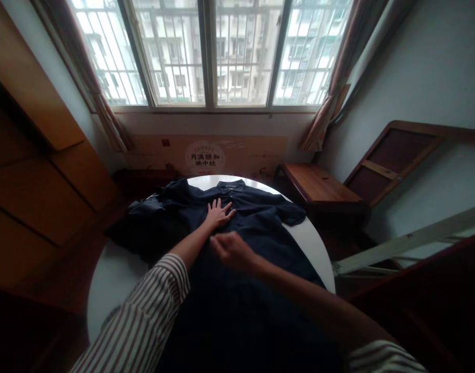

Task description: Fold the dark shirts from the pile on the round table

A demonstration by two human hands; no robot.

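A dark navy collared shirt lies spread front-up on a round white table, collar toward the window. My left hand rests flat on the shirt's chest just below the collar, fingers spread. My right hand hovers a little nearer to me over the shirt's middle, fingers curled and pinched together at the fabric; what they hold is too small to make out. Both arms wear striped sleeves.
More dark clothing is heaped at the table's left edge. A wooden bench stands at the right, a wooden frame leans on the wall, wooden cabinets line the left. A barred window is ahead.
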